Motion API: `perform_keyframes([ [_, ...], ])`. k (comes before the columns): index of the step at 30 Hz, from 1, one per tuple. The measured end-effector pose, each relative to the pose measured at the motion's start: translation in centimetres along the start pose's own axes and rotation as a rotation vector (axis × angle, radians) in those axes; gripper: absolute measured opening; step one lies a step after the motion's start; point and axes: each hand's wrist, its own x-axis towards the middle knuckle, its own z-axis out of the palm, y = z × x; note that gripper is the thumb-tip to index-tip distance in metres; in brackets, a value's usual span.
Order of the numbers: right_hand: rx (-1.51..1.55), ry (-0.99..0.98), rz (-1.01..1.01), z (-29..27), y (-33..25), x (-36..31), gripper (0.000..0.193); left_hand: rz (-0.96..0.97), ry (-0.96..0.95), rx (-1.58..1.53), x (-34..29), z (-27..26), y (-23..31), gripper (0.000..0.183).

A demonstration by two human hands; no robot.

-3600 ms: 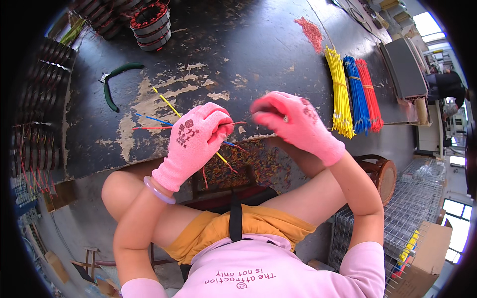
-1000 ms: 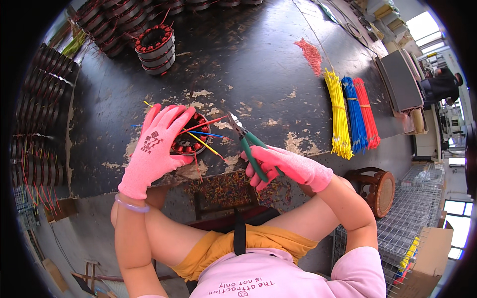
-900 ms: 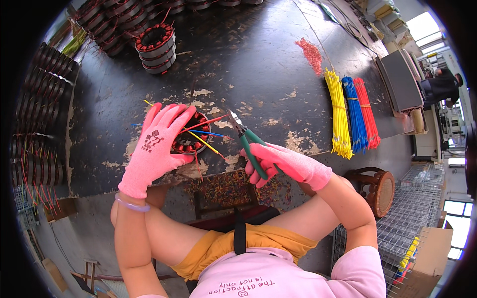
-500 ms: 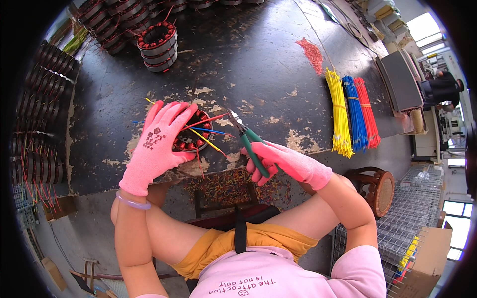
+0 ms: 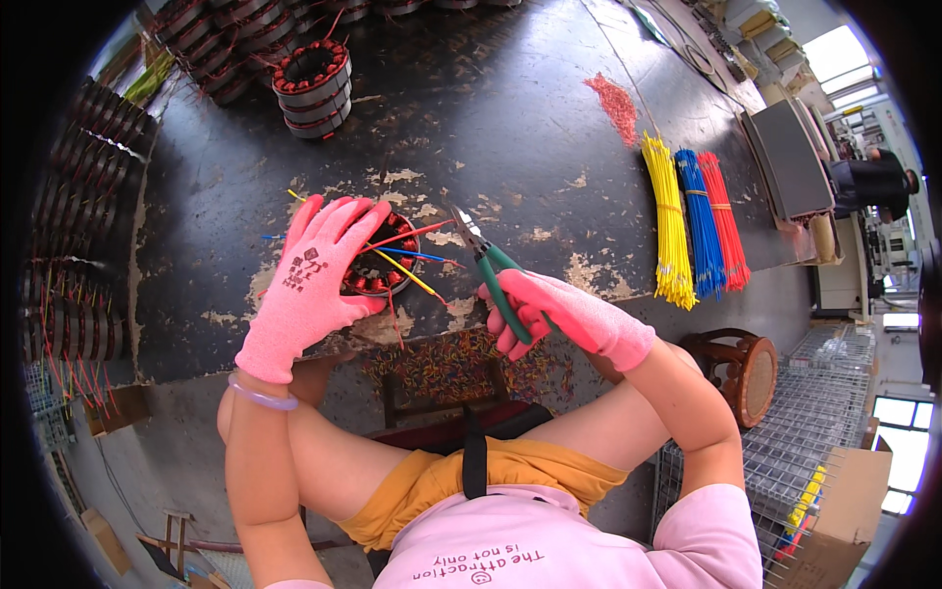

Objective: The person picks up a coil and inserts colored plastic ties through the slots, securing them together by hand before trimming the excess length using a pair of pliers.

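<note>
My left hand (image 5: 314,265), in a pink coated glove, lies over a motor stator (image 5: 407,287) on the workbench. Its fingers reach across the far side and the thumb presses the near side, so much of the stator is hidden. Red, blue and yellow wires stick out of the dark red windings to the right; a yellow and a blue end also show left of the hand. Gloved likewise, my right hand (image 5: 549,312) is closed around the green handles of wire cutters (image 5: 488,253). Their metal jaws point up and left, close to the red wire's tip.
Bundles of yellow wires (image 5: 668,226), blue wires (image 5: 699,221) and red wires (image 5: 726,221) lie on the right. Beyond are small red scraps (image 5: 615,108). Stacked stators (image 5: 314,88) stand far left. Wire clippings (image 5: 451,371) litter the floor near a wooden stool (image 5: 751,378).
The wire cutters have shifted slightly upward with my right hand, their jaws now a little beyond the red wire's tip. My left hand and the stator stay nearly in place.
</note>
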Motion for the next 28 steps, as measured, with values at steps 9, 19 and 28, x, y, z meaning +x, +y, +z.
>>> perform_keyframes([
  [9, -0.025, 0.021, -0.035, 0.3, 0.0, 0.2, 0.057, -0.001, 0.010, -0.002, 0.0, 0.1, 0.0, 0.098],
  [19, 0.033, -0.019, -0.012, -0.8, 0.2, -0.2, 0.060, -0.169, 0.010, 0.116, -0.2, 0.4, 1.7, 0.101],
  [28, 0.027, -0.126, 0.104, -1.4, 1.0, -1.8, 0.065, -0.119, -0.001, -0.021, -0.3, 0.8, 0.5, 0.105],
])
